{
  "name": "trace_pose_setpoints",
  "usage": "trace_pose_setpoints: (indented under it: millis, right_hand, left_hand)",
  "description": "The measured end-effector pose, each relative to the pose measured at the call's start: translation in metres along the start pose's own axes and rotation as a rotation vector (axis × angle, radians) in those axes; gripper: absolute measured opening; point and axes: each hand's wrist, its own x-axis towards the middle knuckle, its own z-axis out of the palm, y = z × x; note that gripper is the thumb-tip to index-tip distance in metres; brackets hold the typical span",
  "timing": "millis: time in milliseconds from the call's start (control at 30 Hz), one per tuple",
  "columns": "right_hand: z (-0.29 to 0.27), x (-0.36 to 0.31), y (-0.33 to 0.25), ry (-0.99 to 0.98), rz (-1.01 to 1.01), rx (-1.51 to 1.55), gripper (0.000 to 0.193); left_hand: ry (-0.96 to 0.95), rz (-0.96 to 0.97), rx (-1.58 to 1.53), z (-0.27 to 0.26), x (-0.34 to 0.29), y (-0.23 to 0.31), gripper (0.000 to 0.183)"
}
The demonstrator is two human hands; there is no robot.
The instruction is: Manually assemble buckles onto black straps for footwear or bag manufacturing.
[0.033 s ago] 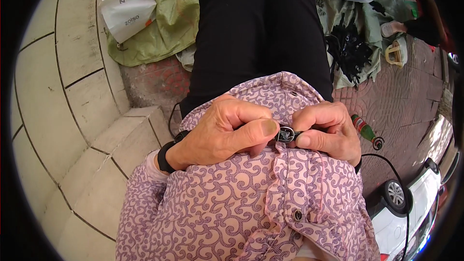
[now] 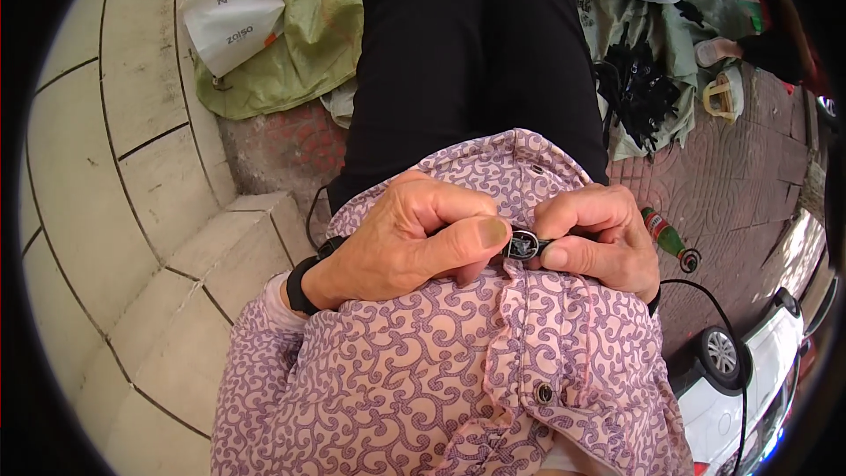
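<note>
My left hand (image 2: pixel 414 238) pinches a small dark buckle (image 2: pixel 522 245) with a silver oval rim between thumb and fingers, just above the patterned shirt. From the other side, the thumb and forefinger of my right hand (image 2: pixel 604 242) close on a short black end (image 2: pixel 545 245) of the same piece. Both hands meet in front of my lap. The left fingertips behind the buckle are partly hidden. A black band (image 2: pixel 301 291) circles my left wrist.
At the far right, a heap of black straps (image 2: pixel 636 92) lies on greenish sacking. A green bottle (image 2: pixel 665 234) lies on the paving, with a white car (image 2: pixel 714 423) beyond. A white bag (image 2: pixel 233 26) rests on green cloth at the far left, beside tiled steps (image 2: pixel 176 317).
</note>
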Motion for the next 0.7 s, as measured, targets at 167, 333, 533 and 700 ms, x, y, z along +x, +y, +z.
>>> trace_pose_setpoints:
  millis: [167, 333, 533, 700]
  right_hand:
    - [-0.006, 0.004, 0.006, 0.046, -0.022, 0.051, 0.006]
    - [-0.001, 0.010, 0.008, 0.182, -0.210, -0.090, 0.024]
    - [-0.003, 0.021, 0.008, 0.200, -0.497, -0.500, 0.031]
    - [-0.004, 0.024, 0.005, 0.237, -0.646, -0.726, 0.025]
  left_hand:
    - [-0.005, 0.082, 0.108, -0.003, 0.011, -0.005, 0.038]
    - [0.067, 0.167, 0.167, -0.004, 0.018, -0.011, 0.035]
    - [0.095, 0.261, 0.268, -0.004, 0.022, -0.013, 0.033]
    - [0.129, 0.224, 0.206, 0.001, 0.023, -0.008, 0.025]
